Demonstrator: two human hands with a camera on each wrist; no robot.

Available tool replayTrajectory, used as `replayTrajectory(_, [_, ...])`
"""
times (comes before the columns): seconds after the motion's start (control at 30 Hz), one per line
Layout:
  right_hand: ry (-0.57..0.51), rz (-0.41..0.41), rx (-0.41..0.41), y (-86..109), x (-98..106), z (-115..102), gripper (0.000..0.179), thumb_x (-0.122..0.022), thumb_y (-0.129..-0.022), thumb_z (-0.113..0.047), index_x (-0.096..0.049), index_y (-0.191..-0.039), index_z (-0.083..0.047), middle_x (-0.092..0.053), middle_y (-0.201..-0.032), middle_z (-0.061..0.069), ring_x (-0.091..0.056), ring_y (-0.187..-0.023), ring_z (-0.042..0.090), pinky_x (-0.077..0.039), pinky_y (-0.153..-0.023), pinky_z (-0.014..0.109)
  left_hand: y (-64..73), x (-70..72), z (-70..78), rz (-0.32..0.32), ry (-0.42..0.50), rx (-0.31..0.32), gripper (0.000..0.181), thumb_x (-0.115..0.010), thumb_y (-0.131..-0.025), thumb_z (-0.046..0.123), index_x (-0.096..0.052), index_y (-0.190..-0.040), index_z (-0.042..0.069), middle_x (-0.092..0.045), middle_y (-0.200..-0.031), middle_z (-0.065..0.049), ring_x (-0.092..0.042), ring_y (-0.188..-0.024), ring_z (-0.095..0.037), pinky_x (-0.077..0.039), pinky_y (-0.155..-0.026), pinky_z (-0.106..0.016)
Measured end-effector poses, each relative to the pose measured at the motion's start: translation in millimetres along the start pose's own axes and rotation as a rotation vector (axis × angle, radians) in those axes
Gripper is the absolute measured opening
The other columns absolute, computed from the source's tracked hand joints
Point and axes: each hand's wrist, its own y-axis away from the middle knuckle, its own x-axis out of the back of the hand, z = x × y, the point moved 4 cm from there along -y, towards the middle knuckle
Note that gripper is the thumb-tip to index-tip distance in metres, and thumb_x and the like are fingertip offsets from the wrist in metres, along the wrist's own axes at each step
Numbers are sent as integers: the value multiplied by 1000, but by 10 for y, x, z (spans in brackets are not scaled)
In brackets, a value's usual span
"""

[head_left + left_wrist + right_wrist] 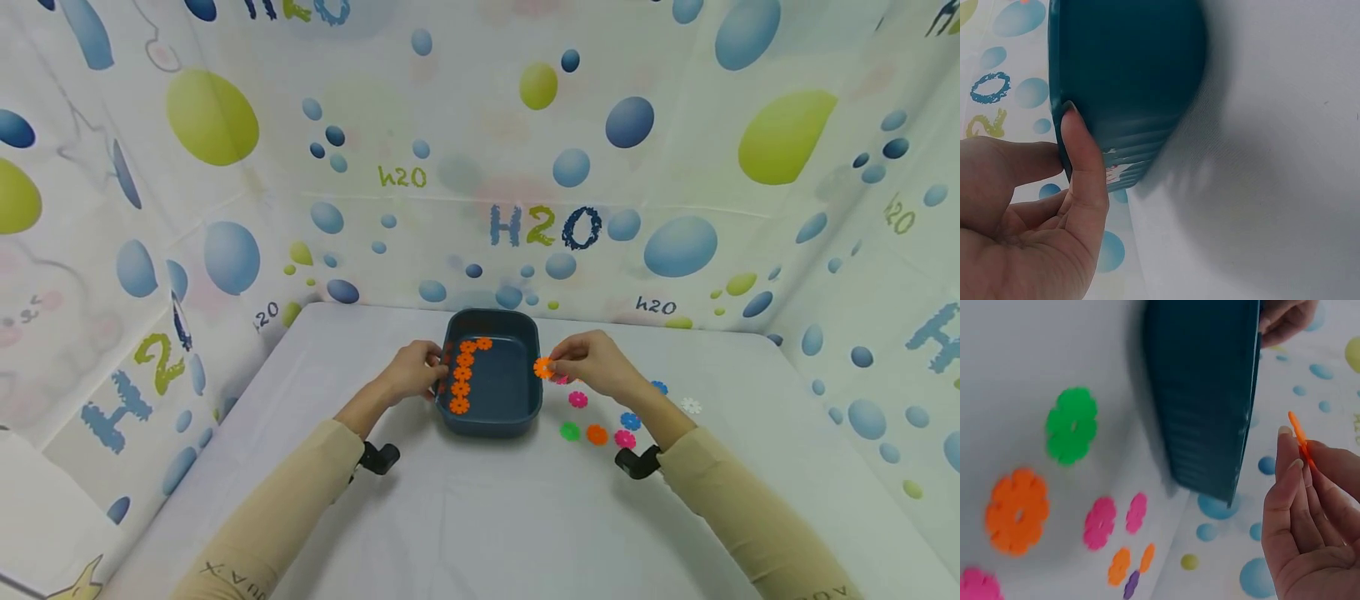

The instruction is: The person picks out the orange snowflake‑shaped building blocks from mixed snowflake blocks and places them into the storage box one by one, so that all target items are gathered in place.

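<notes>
A dark blue-green rectangular tub [501, 421] stands on the white-covered table. My left hand [412, 369] pinches its left rim; in the left wrist view the thumb and fingers [1085, 159] lie on either side of the wall. Inside the tub, several orange flower-shaped discs [461, 389] form a line along the left side, with one more at the top, to the right. My right hand [596, 362] pinches an orange flower disc [543, 367] by the tub's right rim. The right wrist view shows that disc [1298, 430] edge-on between thumb and fingertips.
Loose flower discs lie right of the tub: green [570, 431], orange [597, 434], pink [625, 439], blue [630, 421] and white [691, 406]. A purple one [1131, 584] shows in the right wrist view. A patterned cloth [465, 183] hangs behind the table.
</notes>
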Motion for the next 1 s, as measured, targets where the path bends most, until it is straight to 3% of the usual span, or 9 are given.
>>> replayTrajectory(0.2, [-18, 9, 25, -197, -202, -89, 14, -69, -98, -9, -74, -108, 0, -77, -94, 10, -74, -89, 32, -64, -82, 41, 7, 1, -15, -3, 17, -8, 34, -57, -104, 6, -52, -133, -12, -52, -96, -14, -64, -77, -22, -63, -61, -31])
replayTrajectory(0.4, [-14, 96, 26, -393, -399, -157, 14, -69, -97, -6, -73, -108, 3, -76, -93, 12, -73, -91, 38, -64, -77, 33, 7, 3, -28, -1, 26, -3, 35, -57, -104, 6, -52, -134, -12, -52, -97, -13, -63, -76, -22, -63, -60, -31])
replayTrajectory(0.7, [22, 175, 32, -666, -663, -200, 17, -68, -96, -2, -72, -110, 7, -77, -91, 14, -74, -83, 32, -64, -77, 38, -9, 16, -34, 6, 25, -9, 33, -57, -104, 6, -53, -132, -10, -50, -96, -12, -63, -75, -22, -63, -60, -33])
replayTrajectory(0.83, [72, 207, -2, -760, -787, -184, 16, -68, -95, -2, -73, -108, 7, -77, -89, 14, -74, -76, 25, -64, -72, 36, -13, 20, -37, 8, 30, -11, 34, -58, -104, 5, -53, -133, -11, -52, -96, -13, -64, -74, -22, -64, -61, -35])
replayTrajectory(1.0, [103, 266, -72, -845, -896, -114, 17, -67, -94, 1, -73, -109, 9, -76, -90, 16, -74, -76, 24, -64, -70, 35, -16, 6, -49, 6, 43, -13, 34, -59, -103, 4, -54, -132, -11, -55, -97, -15, -66, -73, -21, -63, -58, -32])
